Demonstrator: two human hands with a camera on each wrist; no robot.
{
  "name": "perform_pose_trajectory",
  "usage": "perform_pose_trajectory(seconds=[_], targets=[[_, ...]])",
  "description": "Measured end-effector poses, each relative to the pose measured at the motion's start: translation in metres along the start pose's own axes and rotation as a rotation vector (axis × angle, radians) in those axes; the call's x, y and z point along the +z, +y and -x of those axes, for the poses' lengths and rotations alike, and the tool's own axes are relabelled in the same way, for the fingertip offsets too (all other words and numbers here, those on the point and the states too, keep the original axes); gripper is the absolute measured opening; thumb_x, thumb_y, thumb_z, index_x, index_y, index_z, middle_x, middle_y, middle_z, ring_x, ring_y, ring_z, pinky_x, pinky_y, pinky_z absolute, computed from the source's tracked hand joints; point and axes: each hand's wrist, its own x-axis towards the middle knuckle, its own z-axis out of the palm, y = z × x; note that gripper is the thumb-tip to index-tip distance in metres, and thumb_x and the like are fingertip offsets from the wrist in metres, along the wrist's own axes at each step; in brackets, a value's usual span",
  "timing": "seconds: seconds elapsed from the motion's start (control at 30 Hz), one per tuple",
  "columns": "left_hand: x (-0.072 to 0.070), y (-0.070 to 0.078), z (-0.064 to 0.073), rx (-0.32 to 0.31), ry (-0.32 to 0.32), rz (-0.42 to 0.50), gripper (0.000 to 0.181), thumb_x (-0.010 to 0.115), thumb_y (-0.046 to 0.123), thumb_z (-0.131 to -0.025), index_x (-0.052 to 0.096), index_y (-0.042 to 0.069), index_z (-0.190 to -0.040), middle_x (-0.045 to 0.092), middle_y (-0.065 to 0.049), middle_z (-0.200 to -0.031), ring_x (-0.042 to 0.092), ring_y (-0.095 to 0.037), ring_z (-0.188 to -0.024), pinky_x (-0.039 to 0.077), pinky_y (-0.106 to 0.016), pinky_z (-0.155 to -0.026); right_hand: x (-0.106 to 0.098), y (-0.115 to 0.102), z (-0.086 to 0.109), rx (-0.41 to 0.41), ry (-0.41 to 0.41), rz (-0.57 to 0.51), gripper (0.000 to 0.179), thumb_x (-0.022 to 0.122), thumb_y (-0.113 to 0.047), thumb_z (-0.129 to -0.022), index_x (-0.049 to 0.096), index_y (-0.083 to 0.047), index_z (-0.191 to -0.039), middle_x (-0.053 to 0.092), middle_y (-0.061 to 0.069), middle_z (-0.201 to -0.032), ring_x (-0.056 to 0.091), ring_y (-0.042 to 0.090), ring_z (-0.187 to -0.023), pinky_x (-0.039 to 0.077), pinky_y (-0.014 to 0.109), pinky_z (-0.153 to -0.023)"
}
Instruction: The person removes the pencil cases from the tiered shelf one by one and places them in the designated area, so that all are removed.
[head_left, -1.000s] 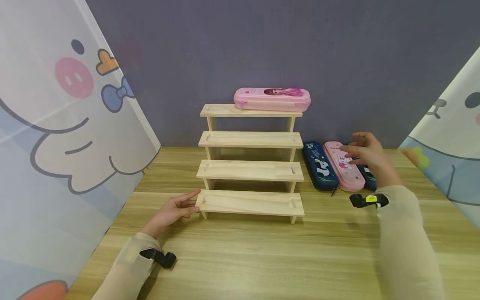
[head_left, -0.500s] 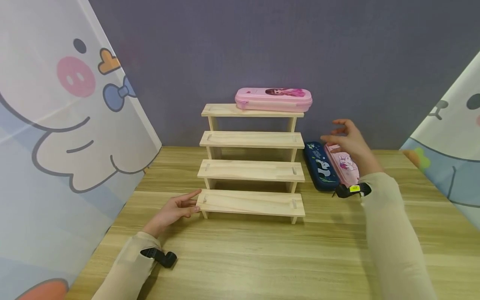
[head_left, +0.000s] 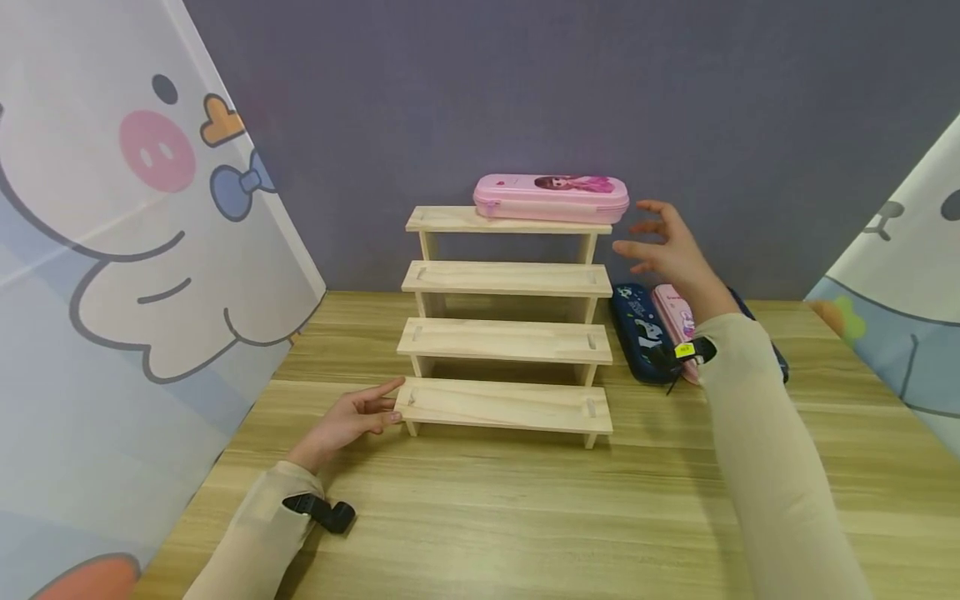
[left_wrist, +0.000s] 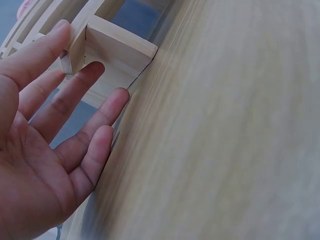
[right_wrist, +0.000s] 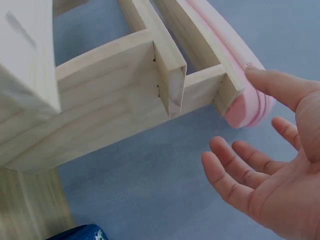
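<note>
A pale wooden stepped display stand [head_left: 506, 342] rises in the middle of the table. My left hand [head_left: 348, 427] pinches the left end of its lowest plank between thumb and index finger; in the left wrist view the other fingers [left_wrist: 112, 105] reach loosely beside the stand's leg. On the top step lies a pink pencil case [head_left: 551, 200] with a doll picture, its right end jutting past the plank. My right hand [head_left: 671, 250] hovers just right of that case, fingers spread and holding nothing. In the right wrist view the thumb [right_wrist: 280, 85] overlaps the edge of the pink case [right_wrist: 240, 110].
On the table right of the stand lie a dark blue panda pencil case [head_left: 641, 333], a pink rabbit pencil case [head_left: 675, 312] and another dark case [head_left: 780, 362], partly hidden under my right arm. A grey wall [head_left: 360, 125] stands behind, with cartoon-printed panels [head_left: 187, 250] at both sides.
My right hand has moved up and left, from above the cases on the table to beside the pink case on the top step. The left hand stays at the lowest plank.
</note>
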Motion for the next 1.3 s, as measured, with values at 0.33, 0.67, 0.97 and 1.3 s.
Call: perform_pose_trajectory(seconds=[0.33,0.67,0.97,1.3], targets=[[0.000,0.000,-0.001,-0.004,0.002,0.004,0.067,0.069,0.012,-0.095,0.037,0.002,-0.152,0.056,-0.030,-0.133,0.065,-0.007,-0.098,0.051,-0.027,-0.070,0.008,-0.015,-0.026,-0.015,0.040,-0.026,0.081,0.070,-0.030,-0.094,0.020,-0.021,-0.157,0.038,0.022,-0.144,0.058,0.019,-0.098,0.055,0.024,-0.063],[0.000,0.001,-0.001,-0.014,0.009,-0.013,0.067,0.070,0.013,-0.095,0.037,0.003,-0.153,0.056,-0.029,-0.134,0.065,-0.010,-0.092,0.050,-0.027,-0.068,0.009,-0.016,-0.041,-0.012,0.016,-0.025,0.076,0.069,-0.033,-0.094,0.028,-0.021,-0.156,0.036,0.018,-0.143,0.055,0.014,-0.094,0.054,0.023,-0.064],[-0.001,0.003,0.000,-0.012,0.008,-0.012,0.067,0.069,0.012,-0.095,0.037,0.003,-0.153,0.056,-0.030,-0.134,0.065,-0.009,-0.092,0.050,-0.027,-0.068,0.011,-0.014,-0.048,-0.037,-0.015,-0.022,0.073,0.068,-0.033,-0.094,0.031,-0.020,-0.155,0.038,0.017,-0.146,0.052,0.016,-0.099,0.055,0.025,-0.067],[0.000,0.002,0.000,0.001,0.013,-0.003,0.066,0.070,0.011,-0.094,0.038,0.001,-0.151,0.058,-0.029,-0.131,0.065,-0.007,-0.094,0.050,-0.027,-0.069,0.012,-0.012,-0.048,-0.045,0.011,-0.061,0.066,0.070,-0.026,-0.094,0.038,-0.016,-0.150,0.045,0.012,-0.132,0.052,0.014,-0.094,0.053,0.024,-0.065]])
